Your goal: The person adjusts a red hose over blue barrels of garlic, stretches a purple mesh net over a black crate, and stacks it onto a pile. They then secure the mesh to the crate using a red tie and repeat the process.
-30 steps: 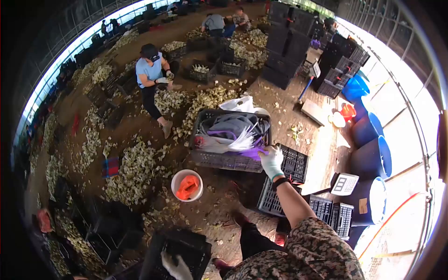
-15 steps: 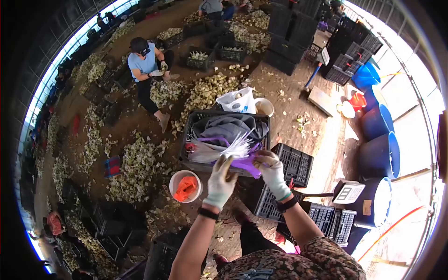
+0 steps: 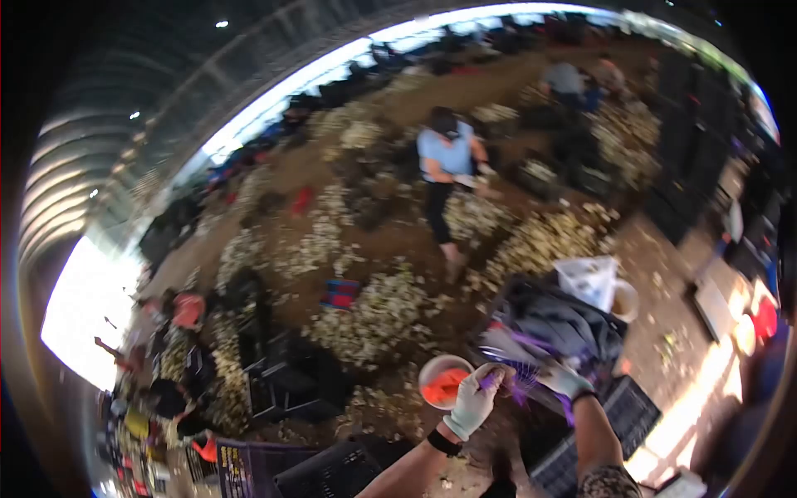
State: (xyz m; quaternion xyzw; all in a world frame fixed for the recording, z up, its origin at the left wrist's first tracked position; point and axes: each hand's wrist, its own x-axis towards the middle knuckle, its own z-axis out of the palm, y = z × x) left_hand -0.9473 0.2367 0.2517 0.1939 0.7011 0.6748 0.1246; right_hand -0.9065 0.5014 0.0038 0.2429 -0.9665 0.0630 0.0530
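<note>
In the head view, my left hand [image 3: 470, 408], in a pale work glove, is closed with thumb and fingers pinched on purple plastic netting [image 3: 521, 383]. The netting spreads from there toward my right hand [image 3: 566, 380], also gloved, at the near side of a black crate [image 3: 618, 358]. Motion smears the right hand's fingers, so their grip cannot be made out. The crate holds dark grey cloth [image 3: 573, 319] and a bundle of thin white strips [image 3: 503, 340]. Close to my left hand stands a white bucket [image 3: 435, 401] with orange material [image 3: 444, 386] inside.
A white plastic bag [image 3: 585, 280] and a pale bucket [image 3: 624, 300] stand behind the crate. Heaps of garlic-like bulbs [image 3: 548, 242] and pale trimmings [image 3: 374, 319] cover the floor. A person in a blue shirt [image 3: 448, 153] sits beyond. Black crates [image 3: 295, 378] stand left.
The view has swung left and blurred, so the crate now appears farther right. My left hand now pinches purple netting, away from the white strips. The right hand stays by the crate.
</note>
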